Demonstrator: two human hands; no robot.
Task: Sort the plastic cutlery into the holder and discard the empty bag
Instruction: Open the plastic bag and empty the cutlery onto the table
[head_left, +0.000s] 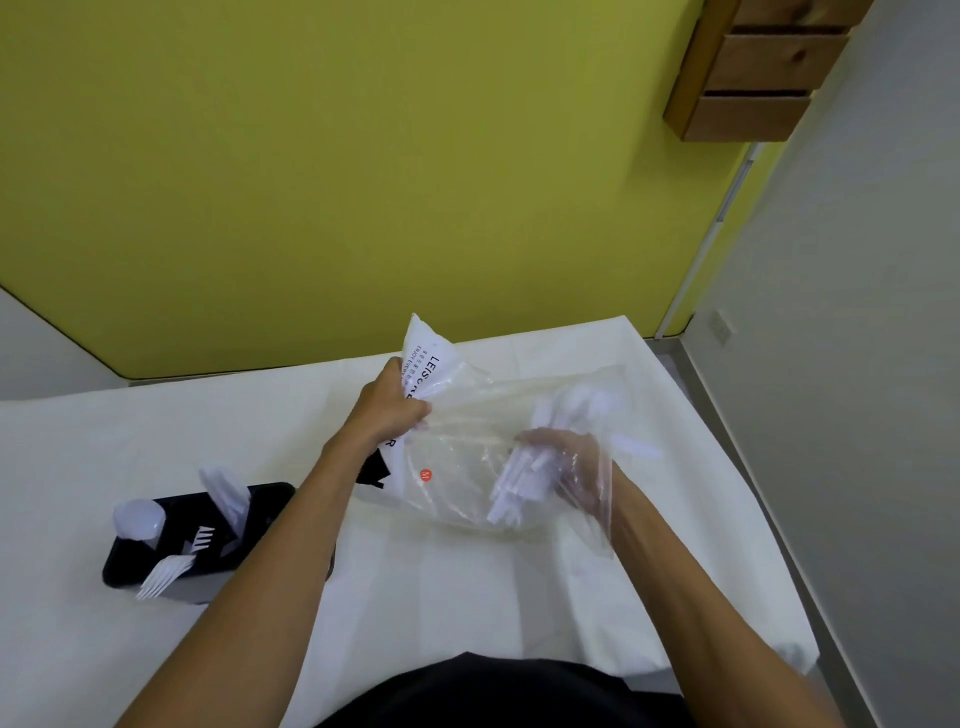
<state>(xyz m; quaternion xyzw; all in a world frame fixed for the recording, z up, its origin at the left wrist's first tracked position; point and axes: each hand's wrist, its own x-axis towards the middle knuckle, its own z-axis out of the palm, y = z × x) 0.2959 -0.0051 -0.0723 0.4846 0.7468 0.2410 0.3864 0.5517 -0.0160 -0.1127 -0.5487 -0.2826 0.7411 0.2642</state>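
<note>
A clear plastic bag (462, 447) with a white printed header is held up over the white table (467, 587). My left hand (390, 410) grips the bag at its header. My right hand (566, 467) is inside the bag, fingers curled round a bundle of white plastic cutlery (524, 480); the motion blurs it. At the left stands a black cutlery holder (244, 525) with white forks (166, 574), spoons (136, 517) and knives (224, 491) sticking out of its compartments.
A yellow-green wall rises behind the table. A wooden drawer unit (753, 67) hangs at the upper right. The table's right edge drops to a grey floor (831, 415). My black shirt shows at the bottom.
</note>
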